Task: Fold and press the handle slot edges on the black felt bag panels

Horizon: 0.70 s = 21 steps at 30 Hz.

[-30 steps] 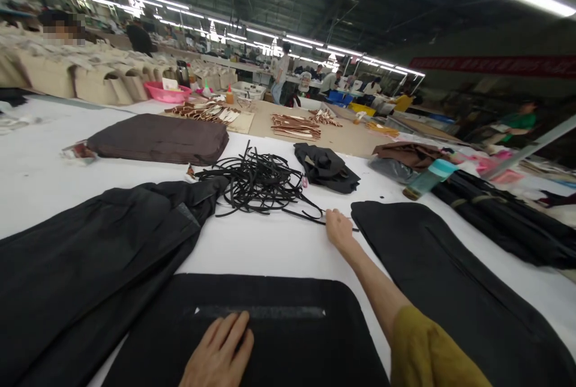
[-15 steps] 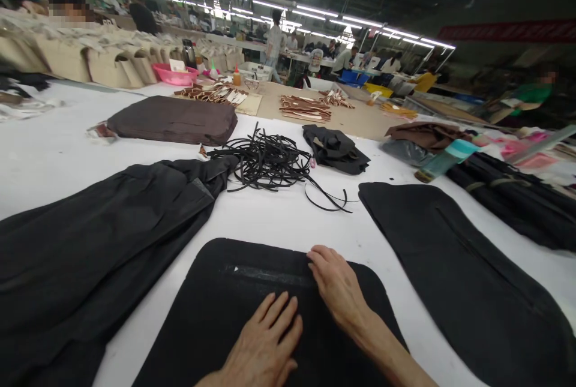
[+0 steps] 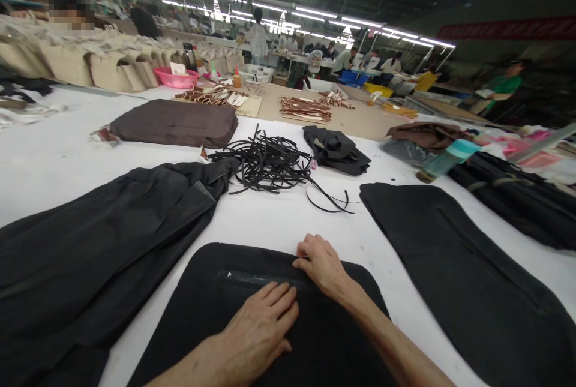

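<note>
A black fabric panel (image 3: 198, 315) with rounded corners lies flat in front of me, a shiny strip along its upper part. My left hand (image 3: 265, 324) rests palm down on the panel, fingers stretched out just below that strip. At the far edge, my right hand (image 3: 321, 264) has its fingers curled over the rim and its thumb on the near side, gripping the panel's edge. Beyond lies a tangle of thin black strips (image 3: 270, 162).
Draped black fabric (image 3: 112, 231) lies to the left, a stack of black pieces (image 3: 450, 255) to the right. Farther off are a brown stack (image 3: 173, 123), folded black cloth (image 3: 335, 150) and a teal-capped bottle (image 3: 450, 159). People work at distant tables.
My right hand has shifted slightly left and its fingers have curled over the far edge. My left hand has slid slightly up toward the shiny strip.
</note>
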Each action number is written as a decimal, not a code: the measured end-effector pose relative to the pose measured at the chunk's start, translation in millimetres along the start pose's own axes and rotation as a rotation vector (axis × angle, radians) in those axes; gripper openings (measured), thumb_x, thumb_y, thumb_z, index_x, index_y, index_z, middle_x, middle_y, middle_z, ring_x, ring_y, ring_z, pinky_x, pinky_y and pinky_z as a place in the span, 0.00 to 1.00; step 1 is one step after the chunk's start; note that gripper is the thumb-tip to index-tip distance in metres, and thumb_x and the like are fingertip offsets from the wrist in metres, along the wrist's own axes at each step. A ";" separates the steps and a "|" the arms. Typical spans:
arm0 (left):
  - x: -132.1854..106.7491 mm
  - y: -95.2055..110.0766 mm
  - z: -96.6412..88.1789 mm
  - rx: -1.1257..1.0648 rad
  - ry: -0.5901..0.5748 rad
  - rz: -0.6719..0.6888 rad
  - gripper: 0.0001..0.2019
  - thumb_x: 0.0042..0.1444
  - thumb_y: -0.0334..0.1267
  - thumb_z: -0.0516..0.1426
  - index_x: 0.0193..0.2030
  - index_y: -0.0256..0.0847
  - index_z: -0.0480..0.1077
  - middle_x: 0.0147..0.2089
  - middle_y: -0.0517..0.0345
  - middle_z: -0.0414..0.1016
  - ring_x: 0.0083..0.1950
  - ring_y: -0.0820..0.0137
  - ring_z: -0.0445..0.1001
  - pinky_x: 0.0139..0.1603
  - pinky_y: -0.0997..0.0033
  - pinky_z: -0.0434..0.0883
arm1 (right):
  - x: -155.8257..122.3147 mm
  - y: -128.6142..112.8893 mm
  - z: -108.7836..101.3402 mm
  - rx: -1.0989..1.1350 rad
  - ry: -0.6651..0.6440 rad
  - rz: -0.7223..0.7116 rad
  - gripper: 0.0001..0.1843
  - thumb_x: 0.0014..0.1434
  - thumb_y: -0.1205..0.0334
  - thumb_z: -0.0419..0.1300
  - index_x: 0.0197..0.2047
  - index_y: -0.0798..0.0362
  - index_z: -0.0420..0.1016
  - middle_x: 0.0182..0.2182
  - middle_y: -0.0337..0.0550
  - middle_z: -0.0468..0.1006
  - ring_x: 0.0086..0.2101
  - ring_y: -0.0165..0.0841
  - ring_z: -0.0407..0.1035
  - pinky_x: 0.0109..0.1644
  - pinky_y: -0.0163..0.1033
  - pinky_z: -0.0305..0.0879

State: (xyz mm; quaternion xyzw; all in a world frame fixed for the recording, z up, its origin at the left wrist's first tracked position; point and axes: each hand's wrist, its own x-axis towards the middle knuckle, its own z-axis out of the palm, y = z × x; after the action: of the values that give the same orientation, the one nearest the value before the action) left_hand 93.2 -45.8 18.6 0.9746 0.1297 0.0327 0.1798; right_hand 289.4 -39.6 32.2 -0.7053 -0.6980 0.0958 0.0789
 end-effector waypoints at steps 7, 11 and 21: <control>-6.4 -8.4 2.2 0.018 -0.027 0.041 0.26 0.56 0.30 0.55 0.61 0.38 0.53 0.66 0.48 0.53 0.66 0.58 0.49 0.64 0.55 0.55 | -7.9 2.3 -17.0 -0.174 0.278 -0.015 0.09 0.63 0.66 0.51 0.31 0.53 0.66 0.31 0.41 0.70 0.33 0.33 0.62 0.37 0.37 0.51; -5.3 -3.1 -0.7 -0.060 -0.031 0.026 0.27 0.53 0.27 0.55 0.60 0.39 0.55 0.65 0.49 0.56 0.66 0.57 0.49 0.64 0.52 0.56 | -13.2 6.2 -27.6 -0.298 0.377 -0.157 0.10 0.63 0.63 0.51 0.29 0.51 0.66 0.23 0.37 0.67 0.25 0.31 0.59 0.31 0.39 0.46; 46.5 18.1 -19.9 -0.430 0.119 -0.356 0.16 0.52 0.25 0.52 0.48 0.42 0.67 0.49 0.55 0.70 0.52 0.63 0.65 0.56 0.61 0.63 | -20.4 -2.1 -38.5 -0.263 0.379 -0.344 0.10 0.63 0.63 0.52 0.28 0.52 0.63 0.22 0.35 0.67 0.23 0.31 0.59 0.29 0.39 0.44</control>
State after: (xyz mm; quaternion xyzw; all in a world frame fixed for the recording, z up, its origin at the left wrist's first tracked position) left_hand 140.3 -42.9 44.5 0.8723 0.2992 0.0844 0.3774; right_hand 296.6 -59.1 70.5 -0.5861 -0.7865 -0.1441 0.1310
